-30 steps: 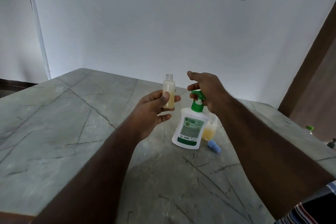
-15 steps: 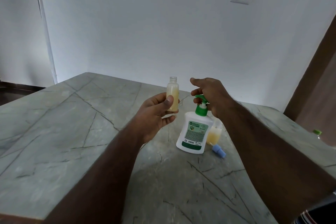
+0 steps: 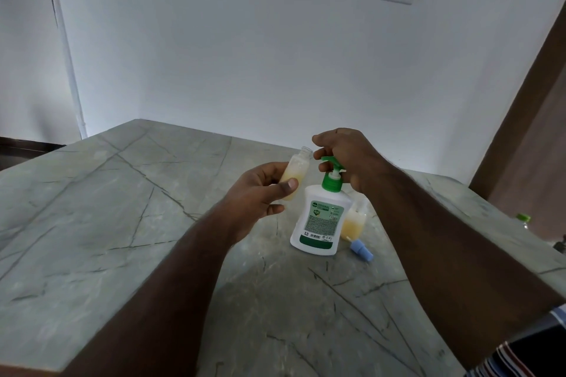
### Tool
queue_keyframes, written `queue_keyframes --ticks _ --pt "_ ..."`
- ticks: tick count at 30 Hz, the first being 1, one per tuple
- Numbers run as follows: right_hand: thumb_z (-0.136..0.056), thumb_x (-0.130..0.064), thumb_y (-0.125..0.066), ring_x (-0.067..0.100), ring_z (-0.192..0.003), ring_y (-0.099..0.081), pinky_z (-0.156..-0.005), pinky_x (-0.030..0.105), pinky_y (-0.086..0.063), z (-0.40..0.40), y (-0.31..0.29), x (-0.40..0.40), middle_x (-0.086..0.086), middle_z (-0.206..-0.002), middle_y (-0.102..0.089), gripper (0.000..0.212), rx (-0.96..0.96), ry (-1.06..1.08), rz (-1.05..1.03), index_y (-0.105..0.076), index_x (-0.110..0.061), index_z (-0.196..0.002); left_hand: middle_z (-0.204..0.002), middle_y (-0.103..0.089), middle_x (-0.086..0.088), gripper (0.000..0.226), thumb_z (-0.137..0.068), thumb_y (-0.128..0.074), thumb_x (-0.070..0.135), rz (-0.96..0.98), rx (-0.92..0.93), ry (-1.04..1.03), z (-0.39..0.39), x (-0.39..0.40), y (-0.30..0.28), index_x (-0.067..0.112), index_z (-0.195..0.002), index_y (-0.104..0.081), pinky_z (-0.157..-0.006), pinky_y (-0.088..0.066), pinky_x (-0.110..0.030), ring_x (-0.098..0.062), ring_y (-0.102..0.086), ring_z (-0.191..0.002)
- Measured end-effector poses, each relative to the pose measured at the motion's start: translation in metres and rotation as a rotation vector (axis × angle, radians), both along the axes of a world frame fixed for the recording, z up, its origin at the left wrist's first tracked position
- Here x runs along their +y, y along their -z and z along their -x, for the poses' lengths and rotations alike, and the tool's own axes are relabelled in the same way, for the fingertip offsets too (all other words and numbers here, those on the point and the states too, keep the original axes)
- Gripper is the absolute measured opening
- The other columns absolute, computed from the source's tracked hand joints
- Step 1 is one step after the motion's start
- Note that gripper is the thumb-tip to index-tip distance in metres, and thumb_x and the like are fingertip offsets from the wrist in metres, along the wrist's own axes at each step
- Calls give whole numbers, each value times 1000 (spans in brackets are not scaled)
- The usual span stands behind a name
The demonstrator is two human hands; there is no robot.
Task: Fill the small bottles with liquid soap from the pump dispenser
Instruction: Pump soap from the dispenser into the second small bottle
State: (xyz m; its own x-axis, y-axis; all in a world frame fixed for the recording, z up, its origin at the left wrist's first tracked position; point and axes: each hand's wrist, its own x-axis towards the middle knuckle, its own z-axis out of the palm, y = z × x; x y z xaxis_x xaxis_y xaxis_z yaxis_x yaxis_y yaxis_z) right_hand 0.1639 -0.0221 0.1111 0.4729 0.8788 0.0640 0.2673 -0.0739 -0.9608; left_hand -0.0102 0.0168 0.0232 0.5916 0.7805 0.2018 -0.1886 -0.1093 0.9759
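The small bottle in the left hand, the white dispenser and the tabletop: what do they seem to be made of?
The small clear bottle with yellowish soap looks like thin transparent plastic, since the liquid shows through. The white pump dispenser with a green pump head seems to be opaque glossy plastic with a printed label. The grey-green veined tabletop looks like polished stone, perhaps marble, judging by its dark veins and soft sheen.

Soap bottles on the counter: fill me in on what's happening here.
A person is refilling small bottles from a pump dispenser standing on the stone counter. The left hand holds an open small bottle, partly filled with yellowish soap, tilted with its mouth beside the green nozzle. The right hand rests on the pump head. Another small bottle stands behind the dispenser, a blue cap lying beside it.
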Motion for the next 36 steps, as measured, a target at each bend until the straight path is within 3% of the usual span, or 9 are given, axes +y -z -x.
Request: queue_keyframes --ticks 8,15,20,25,31,36 --pt "-90 -25 -65 17 -57 -56 -67 32 -48 -1 -5 1 2 -74 -67 19 80 -20 52 -62 -12 -105 -121 -73 0 33 -94 -68 20 -16 50 6 -2 0 1 23 -127 -67 -85 -50 -37 -20 -64 -113" --pt "-91 -27 -66 16 -52 -55 -63 30 -48 -1 -5 1 4 -75 -68 20 113 -21 65 -60 -12 -103 -118 -73 2 29 -94 -68 19 -30 90 18 -3 0 1 25 -122 -69 -84 -49 -37 -18 -64 -112" --pt "-91 -22 -65 21 -61 -55 -71 37 -49 2 -1 4 9 -85 -70 14 108 -15 55 -61 -10 -99 -117 -73 0 25 -94 -69 20 -35 93 28 -3 -1 1 27 -118 -71 -82 -48 -36 -16 -65 -107" --pt "-94 -11 -61 21 -60 -55 -61 30 -50 3 0 2 11 -83 -68 4 89 -13 25 -63 -9 -95 -117 -74 1 27 -93 -70 20 -43 99 22 -4 0 2 27 -119 -71 -82 -48 -37 -17 -65 -107" --pt "-93 -6 -62 16 -54 -54 -44 16 -48 4 1 -1 7 -80 -64 12 18 10 26 -65 -9 -104 -118 -74 0 28 -93 -70 21 -36 103 18 -5 1 3 26 -121 -70 -82 -49 -37 -19 -65 -109" --pt "-91 1 -61 15 -73 -60 -52 25 -54 4 9 4 9 -91 -63 16 -6 23 -14 -66 -5 -104 -117 -74 0 29 -93 -70 21 -45 106 11 -5 2 4 26 -121 -71 -82 -50 -37 -20 -65 -111"
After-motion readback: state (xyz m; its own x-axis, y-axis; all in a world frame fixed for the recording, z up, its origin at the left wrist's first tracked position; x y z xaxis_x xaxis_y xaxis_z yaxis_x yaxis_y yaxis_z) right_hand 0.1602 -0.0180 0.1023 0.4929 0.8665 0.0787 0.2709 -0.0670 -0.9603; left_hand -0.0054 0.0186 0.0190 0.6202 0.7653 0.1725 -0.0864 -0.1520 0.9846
